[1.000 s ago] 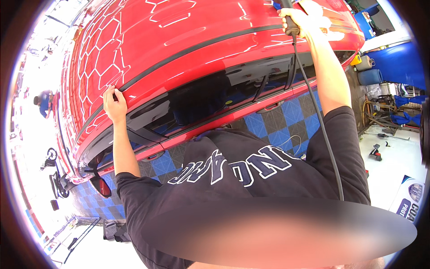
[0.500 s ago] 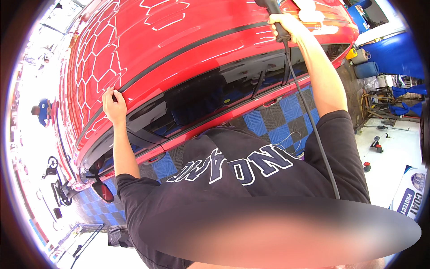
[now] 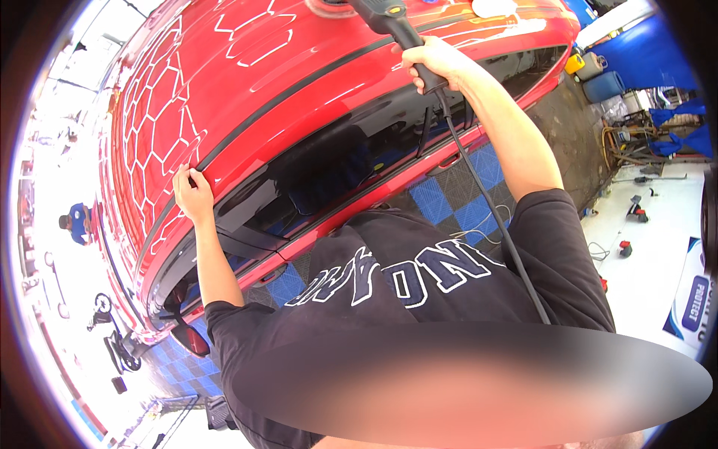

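My right hand (image 3: 434, 63) is wrapped round the rear handle of a black corded polisher (image 3: 385, 16) over the roof of a red car (image 3: 247, 82). The polisher's round pad (image 3: 329, 7) rests on the roof and is partly cut off by the upper picture edge. From the handle a black cord (image 3: 485, 183) runs down past my right arm. My left hand (image 3: 194, 196) leans on the roof's edge at the black trim strip (image 3: 262, 112). Its fingers are loosely bent, with a dark gap beside the thumb, and I see no tool in it.
Along my side of the car are dark windows (image 3: 336, 168) and a side mirror (image 3: 191, 338). Blue and grey tiles (image 3: 449, 198) cover the floor. Blue drums (image 3: 603, 87) and hoses stand at the right. Far left are a person in blue (image 3: 78, 223) and a small bike (image 3: 122, 352).
My right hand has brought the polisher leftward and slightly down in the picture, and its pad has come into view. My left hand stays at the trim strip; the whole view has shifted a little.
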{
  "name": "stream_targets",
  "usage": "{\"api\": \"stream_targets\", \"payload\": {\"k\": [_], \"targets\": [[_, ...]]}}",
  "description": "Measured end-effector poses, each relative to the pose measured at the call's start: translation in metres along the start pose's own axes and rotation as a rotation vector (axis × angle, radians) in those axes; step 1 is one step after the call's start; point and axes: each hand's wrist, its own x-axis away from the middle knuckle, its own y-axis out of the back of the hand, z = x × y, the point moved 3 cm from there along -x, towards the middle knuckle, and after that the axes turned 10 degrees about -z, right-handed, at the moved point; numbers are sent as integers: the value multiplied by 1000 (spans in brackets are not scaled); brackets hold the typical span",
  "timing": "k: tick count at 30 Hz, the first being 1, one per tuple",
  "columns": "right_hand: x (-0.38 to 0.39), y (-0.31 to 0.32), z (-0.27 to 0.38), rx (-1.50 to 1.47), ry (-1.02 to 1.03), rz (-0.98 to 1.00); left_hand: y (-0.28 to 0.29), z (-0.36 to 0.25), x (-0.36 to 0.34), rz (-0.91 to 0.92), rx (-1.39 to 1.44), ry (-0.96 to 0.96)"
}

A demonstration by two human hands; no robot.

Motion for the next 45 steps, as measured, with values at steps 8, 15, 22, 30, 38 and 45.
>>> {"api": "stream_targets", "payload": {"k": [8, 15, 22, 30, 38, 45], "targets": [[40, 6, -17, -3, -53, 31, -1, -1, -2, 18, -16, 34], [49, -3, -18, 1, -45, 78, -5, 0, -8, 25, 37, 145], [50, -49, -22, -26, -52, 121, -37, -127, -32, 263, 666, 405], [66, -66, -18, -381, -215, 291, -117, -301, -78, 710, 1516, 1134], [58, -83, -34, -278, -152, 287, -166, -306, -84, 528, 1719, 1339], [28, -56, -7, 73, -13, 114, -157, -299, -88, 535, 1758, 1354]]}}
